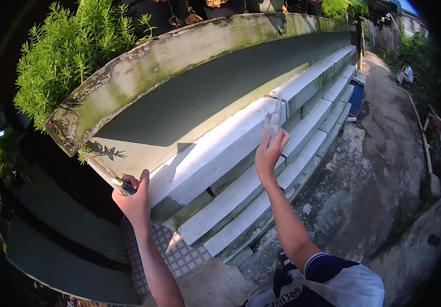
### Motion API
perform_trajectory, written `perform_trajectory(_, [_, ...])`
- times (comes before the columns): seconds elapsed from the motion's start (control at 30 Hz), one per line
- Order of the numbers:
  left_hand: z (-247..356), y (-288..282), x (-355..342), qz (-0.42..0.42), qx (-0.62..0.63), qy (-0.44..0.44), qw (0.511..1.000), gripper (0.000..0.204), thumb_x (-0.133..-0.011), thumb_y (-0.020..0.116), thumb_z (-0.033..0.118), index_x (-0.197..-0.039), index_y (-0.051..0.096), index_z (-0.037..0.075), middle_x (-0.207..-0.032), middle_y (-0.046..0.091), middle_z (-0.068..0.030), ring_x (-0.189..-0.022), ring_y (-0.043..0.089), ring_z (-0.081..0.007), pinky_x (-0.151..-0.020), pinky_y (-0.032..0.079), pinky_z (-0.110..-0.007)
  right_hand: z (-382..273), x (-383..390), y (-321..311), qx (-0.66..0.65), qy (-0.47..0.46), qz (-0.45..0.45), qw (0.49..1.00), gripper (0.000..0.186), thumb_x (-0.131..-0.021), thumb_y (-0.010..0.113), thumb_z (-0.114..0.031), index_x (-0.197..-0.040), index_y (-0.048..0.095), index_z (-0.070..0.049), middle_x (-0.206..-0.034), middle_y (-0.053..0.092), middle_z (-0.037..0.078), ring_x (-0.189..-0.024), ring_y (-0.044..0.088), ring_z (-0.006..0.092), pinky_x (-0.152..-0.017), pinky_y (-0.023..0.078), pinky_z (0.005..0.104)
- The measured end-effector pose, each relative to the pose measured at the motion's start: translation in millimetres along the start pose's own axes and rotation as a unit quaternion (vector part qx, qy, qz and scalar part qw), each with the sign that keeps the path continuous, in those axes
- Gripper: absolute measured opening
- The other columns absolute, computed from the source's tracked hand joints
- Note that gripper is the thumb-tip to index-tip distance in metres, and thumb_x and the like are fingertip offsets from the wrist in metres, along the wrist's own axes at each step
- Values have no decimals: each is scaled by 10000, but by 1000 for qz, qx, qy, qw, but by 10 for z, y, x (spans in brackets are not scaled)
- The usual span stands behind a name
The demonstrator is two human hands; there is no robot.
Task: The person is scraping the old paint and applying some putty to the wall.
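Observation:
My left hand is closed around the grey and yellow-green handle of a long, thin tool. Its narrow blade-like part points up and left, along the pale wall's near corner; its exact kind is unclear. My right hand grips a pale grey, whitish object with a thin upper end, held upright over the top row of blocks; glare and blur hide its kind. Beneath both hands run long pale blocks, stacked in stepped rows against the wall.
A mossy concrete ledge with green plants overhangs the wall. Checkered tiles lie below the blocks' near end. At right, a rough path leads past a blue barrel to a seated person.

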State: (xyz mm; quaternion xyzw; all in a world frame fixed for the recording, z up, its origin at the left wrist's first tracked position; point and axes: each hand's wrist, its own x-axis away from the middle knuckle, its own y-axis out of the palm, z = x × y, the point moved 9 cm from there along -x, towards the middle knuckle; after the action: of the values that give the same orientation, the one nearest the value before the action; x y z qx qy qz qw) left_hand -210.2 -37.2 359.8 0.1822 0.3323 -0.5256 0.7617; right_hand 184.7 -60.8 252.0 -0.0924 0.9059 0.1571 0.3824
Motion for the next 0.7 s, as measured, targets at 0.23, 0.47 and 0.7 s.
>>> perform_trajectory(0.23, [-97, -21, 23, 25, 77, -73, 994, 419, -881, 719, 80, -626, 387, 101, -550, 406, 43, -461, 389, -54, -453, 284, -213, -336, 534, 55, -30, 51, 12, 998, 419, -927, 639, -60, -1301, 501, 69, -1077, 445, 164, -966, 488, 315, -847, 429, 407])
perform_trajectory(0.47, [-120, -59, 43, 31, 94, -66, 993, 409, -888, 717, 73, -648, 387, 107, -551, 420, 30, -460, 377, -51, -452, 263, -210, -1238, 1270, 117, -98, 30, -120, 987, 470, -869, 716, -45, -1302, 550, 36, -1003, 479, 137, -902, 494, 272, -778, 441, 373])
perform_trajectory(0.7, [-95, -31, 77, 45, 119, -20, 992, 436, -915, 688, 46, -654, 344, 110, -576, 377, 54, -492, 333, -33, -472, 230, -210, -1835, 1531, 55, -178, -85, -208, 958, 596, -739, 766, 42, -1309, 594, 8, -951, 578, 107, -817, 584, 267, -695, 503, 364])
